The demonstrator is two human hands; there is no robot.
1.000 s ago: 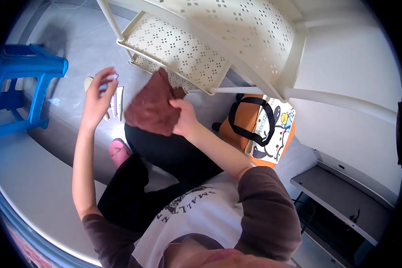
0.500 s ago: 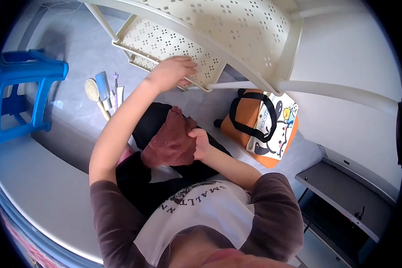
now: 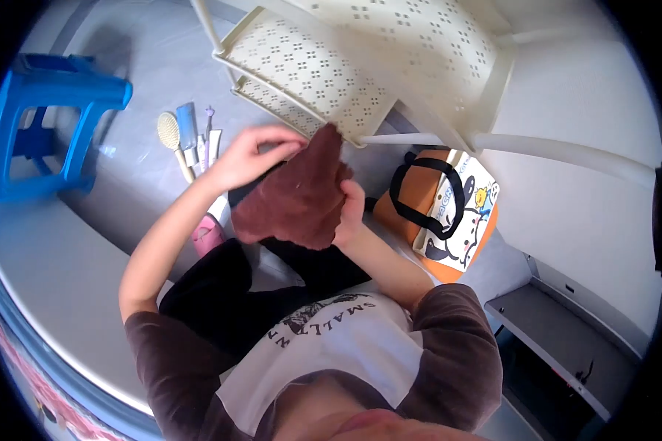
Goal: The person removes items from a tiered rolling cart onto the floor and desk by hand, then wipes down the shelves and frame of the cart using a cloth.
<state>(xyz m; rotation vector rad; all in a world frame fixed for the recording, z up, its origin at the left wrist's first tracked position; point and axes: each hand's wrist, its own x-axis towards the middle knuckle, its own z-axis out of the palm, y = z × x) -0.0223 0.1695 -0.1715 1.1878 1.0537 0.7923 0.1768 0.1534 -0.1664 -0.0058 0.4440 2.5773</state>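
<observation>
A brown-red cloth [image 3: 294,198] hangs raised and spread over my lap, in front of the perforated shelf. My right hand [image 3: 351,209] grips its right edge, thumb toward the cloth. My left hand [image 3: 261,154] is at the cloth's upper left edge, its thumb and fingertips drawn together there. The cloth partly hides what the left fingertips pinch. Behind the cloth, its pointed top corner overlaps the edge of the cream perforated shelf rack [image 3: 294,66].
On the floor to the left lie a hairbrush [image 3: 168,131], a blue-and-clear bottle [image 3: 187,125], a purple toothbrush [image 3: 209,121] and a white tube [image 3: 214,145]. A blue stool [image 3: 66,125] stands farther left. An orange bag [image 3: 419,191] with a cartoon front is at right, near a grey cabinet [image 3: 559,338].
My left hand has left the shelf and come down to the cloth's edge. The cloth, in my right hand, has risen and spread wider. The view has shifted slightly.
</observation>
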